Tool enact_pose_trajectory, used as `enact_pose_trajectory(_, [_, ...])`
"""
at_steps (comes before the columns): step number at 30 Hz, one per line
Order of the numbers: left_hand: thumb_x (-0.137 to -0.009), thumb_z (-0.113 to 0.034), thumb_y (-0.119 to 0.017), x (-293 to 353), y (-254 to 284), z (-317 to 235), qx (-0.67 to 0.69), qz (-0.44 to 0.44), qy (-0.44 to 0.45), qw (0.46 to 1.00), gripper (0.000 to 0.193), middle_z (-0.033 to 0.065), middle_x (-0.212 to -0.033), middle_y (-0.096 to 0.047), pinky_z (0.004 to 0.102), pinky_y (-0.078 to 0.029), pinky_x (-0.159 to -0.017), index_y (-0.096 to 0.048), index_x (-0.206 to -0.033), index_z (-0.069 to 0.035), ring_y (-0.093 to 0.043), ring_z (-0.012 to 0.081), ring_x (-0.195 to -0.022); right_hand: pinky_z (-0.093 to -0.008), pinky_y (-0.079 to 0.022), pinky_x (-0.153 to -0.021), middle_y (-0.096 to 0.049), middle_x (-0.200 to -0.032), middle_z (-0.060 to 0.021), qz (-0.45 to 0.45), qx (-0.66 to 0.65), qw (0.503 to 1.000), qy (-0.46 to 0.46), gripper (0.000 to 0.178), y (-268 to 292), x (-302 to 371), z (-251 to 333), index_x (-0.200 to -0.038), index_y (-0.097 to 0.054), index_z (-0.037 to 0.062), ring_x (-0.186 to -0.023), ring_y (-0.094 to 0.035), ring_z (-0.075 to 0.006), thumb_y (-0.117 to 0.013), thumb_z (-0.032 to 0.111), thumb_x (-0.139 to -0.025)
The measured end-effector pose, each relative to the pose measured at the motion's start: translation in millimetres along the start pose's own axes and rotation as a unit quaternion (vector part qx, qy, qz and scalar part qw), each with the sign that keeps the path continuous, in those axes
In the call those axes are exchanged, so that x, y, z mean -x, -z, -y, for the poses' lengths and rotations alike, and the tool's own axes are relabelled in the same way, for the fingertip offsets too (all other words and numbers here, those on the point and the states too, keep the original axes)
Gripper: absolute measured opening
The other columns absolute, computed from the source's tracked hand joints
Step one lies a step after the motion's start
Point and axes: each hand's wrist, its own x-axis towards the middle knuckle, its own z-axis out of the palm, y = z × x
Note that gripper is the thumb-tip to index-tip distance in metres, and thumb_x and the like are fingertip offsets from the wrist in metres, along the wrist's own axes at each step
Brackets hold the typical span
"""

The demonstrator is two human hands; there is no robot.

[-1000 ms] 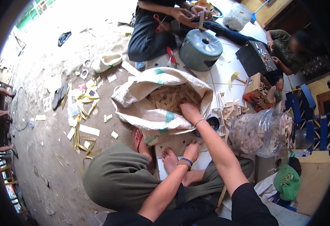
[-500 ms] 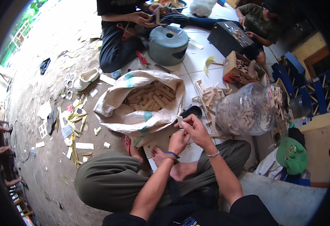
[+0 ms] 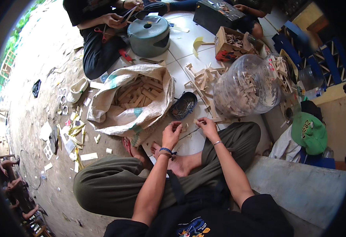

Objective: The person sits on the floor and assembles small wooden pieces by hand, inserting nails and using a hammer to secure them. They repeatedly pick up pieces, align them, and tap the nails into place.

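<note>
My right hand is closed in a pinch on a small pale wooden piece. A short distance to its left, my left hand has its fingers curled together. A tiny pale bit shows by those fingertips, but I cannot tell whether it is held or lies on the tiles. Just beyond both hands stands a dark oval container with thin scraps inside. To the left of it, an open white woven sack is filled with wooden strips.
A large clear plastic jar of wooden pieces lies to the right, beside a loose pile of joined pieces. Farther off are a wooden box and a grey-green drum. Two people sit opposite. A green cap rests at right.
My hands, together at one wooden piece before, have moved apart. The dark container now shows fully beyond them. The whole view has shifted, so the surroundings appear farther up and left.
</note>
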Motion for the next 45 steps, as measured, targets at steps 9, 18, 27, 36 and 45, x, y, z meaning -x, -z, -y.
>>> enact_pose_trajectory(9, [-0.104, -0.027, -0.069, -4.8, 7.1, -1.4, 0.033, -0.006, 0.011, 0.999, 0.033, 0.0064, -0.106, -0.077, 0.0286, -0.057, -0.077, -0.070, -0.125, -0.002, -0.073, 0.0140, -0.091, -0.0289, -0.051, -0.053, -0.075, -0.073, -0.0095, 0.030, -0.107, 0.980, -0.166, 0.033, -21.0, -33.2, -30.8, -0.081, -0.071, -0.0008, -0.061, -0.067, -0.0121, -0.093, 0.024, -0.084])
enact_pose_trajectory(18, [-0.105, -0.028, -0.069, -15.0, 3.3, 5.3, 0.062, 0.020, 0.052, 0.997, 0.033, 0.0039, -0.109, -0.076, 0.0261, -0.054, -0.074, -0.069, -0.129, -0.005, -0.071, 0.0124, -0.088, -0.0366, -0.051, -0.062, -0.072, -0.065, -0.0079, 0.087, 0.157, 0.970, -0.166, 0.045, -17.4, -56.4, -21.2, -0.063, -0.073, 0.0036, -0.061, -0.067, -0.0178, -0.094, 0.039, -0.079])
enact_pose_trajectory(27, [-0.102, -0.019, -0.070, -13.2, -9.5, -9.7, 0.014, -0.001, -0.067, 0.998, 0.026, 0.0110, -0.103, -0.079, 0.0320, -0.058, -0.086, -0.071, -0.120, 0.000, -0.075, 0.0157, -0.094, -0.0455, -0.058, -0.098, -0.072, -0.125, -0.0281, 0.084, 0.234, 0.959, -0.136, 0.070, -26.2, -51.5, -22.6, -0.117, -0.073, -0.0040, -0.117, -0.072, -0.0396, -0.092, 0.050, -0.077])
enact_pose_trajectory(36, [-0.105, -0.020, -0.071, 5.6, -19.4, -63.4, 0.107, 0.141, -0.057, 0.983, 0.038, 0.0056, -0.120, -0.074, 0.0305, -0.056, -0.092, -0.066, -0.140, -0.008, -0.069, 0.0117, -0.105, -0.0310, -0.049, -0.081, -0.074, -0.112, 0.0037, 0.085, -0.438, 0.883, -0.145, 0.021, 26.2, 51.7, 44.6, -0.119, -0.070, 0.0153, -0.099, -0.065, -0.0068, -0.071, 0.030, -0.104])
enact_pose_trajectory(45, [-0.108, -0.011, -0.064, 43.4, -29.9, -140.6, 0.139, 0.265, -0.159, 0.941, 0.037, 0.0091, -0.127, -0.072, 0.0303, -0.053, -0.103, -0.061, -0.142, 0.003, -0.067, 0.0158, -0.120, -0.0360, -0.055, -0.080, -0.071, -0.107, -0.0092, -0.150, -0.177, 0.972, 0.030, 0.034, 82.1, 155.2, 62.3, -0.122, -0.061, 0.0050, -0.099, -0.069, -0.0243, -0.071, 0.032, -0.103])
